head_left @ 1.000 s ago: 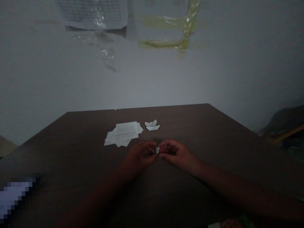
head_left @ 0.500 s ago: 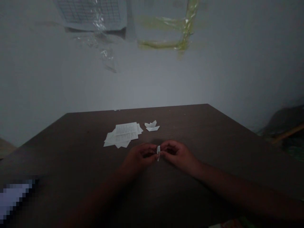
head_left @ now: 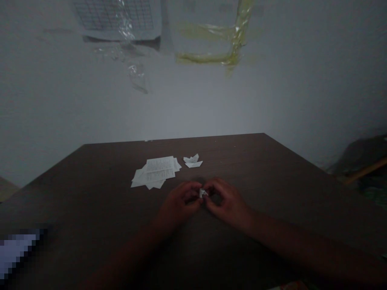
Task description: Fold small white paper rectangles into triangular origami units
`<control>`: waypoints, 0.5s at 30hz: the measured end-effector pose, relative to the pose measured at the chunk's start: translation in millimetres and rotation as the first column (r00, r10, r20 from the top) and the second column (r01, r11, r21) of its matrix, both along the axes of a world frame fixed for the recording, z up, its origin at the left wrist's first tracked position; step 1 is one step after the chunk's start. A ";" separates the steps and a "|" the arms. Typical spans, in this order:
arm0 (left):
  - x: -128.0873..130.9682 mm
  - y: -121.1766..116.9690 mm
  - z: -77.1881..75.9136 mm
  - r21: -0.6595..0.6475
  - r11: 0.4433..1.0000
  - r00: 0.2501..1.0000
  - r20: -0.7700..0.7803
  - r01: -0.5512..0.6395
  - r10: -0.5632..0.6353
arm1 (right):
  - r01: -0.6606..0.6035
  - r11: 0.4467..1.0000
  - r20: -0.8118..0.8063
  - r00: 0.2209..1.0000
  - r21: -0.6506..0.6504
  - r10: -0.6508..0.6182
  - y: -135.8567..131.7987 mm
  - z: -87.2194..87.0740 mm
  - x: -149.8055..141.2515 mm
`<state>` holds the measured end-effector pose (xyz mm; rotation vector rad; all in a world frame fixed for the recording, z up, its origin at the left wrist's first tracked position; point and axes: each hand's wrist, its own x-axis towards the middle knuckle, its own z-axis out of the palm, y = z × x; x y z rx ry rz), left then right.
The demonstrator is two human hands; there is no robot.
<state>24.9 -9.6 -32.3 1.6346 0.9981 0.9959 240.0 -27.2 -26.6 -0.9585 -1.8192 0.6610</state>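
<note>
Between my two hands, above the dark table point(head_left: 272, 177), is a small folded piece of white paper point(head_left: 203, 193). My left hand point(head_left: 183, 201) pinches it from the left with thumb and fingertips. From the right, the fingers of my right hand point(head_left: 225, 201) close on its other side. Parts of the paper are hidden by the fingertips. Just beyond my hands lies a folded paper boat point(head_left: 192, 161). Left of the boat is a loose stack of printed paper sheets point(head_left: 160, 166), spread at different angles.
A pale wall point(head_left: 205, 108) rises behind the table, with a taped gridded sheet point(head_left: 115, 16) and yellow tape point(head_left: 205, 58) on it. At the left front is a blurred-out pale object point(head_left: 15, 249). Dark items point(head_left: 365, 157) stand beyond the right table edge.
The folded paper has turned between my fingers, from a narrow upright strip to a wider, angular shape. Both hands remain in nearly the same place.
</note>
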 end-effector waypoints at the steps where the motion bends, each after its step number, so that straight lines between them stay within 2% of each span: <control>1: 0.2 -0.3 0.1 0.009 1.000 1.000 0.010 0.000 0.000 | -0.001 1.000 -0.002 1.000 0.007 0.001 -0.1 0.5 0.1; 4: 0.2 -1.8 3.8 -0.004 1.000 1.000 0.027 0.008 -0.008 | 0.005 1.000 -0.042 0.999 -0.025 -0.006 0.9 -0.3 0.7; 7: -0.6 -2.7 8.2 -0.078 0.997 0.999 0.039 0.023 -0.020 | 0.016 0.991 -0.122 0.992 -0.134 -0.032 4.1 -4.7 0.8; 11: -1.9 -1.7 8.6 -0.155 0.988 0.998 0.058 0.019 -0.010 | -0.066 0.960 -0.235 0.972 -0.274 -0.001 9.6 -14.0 0.0; 15: -4.7 -0.1 8.9 -0.210 0.978 0.994 0.106 0.012 0.010 | -0.128 0.948 -0.329 0.944 -0.293 0.025 11.6 -20.4 -0.3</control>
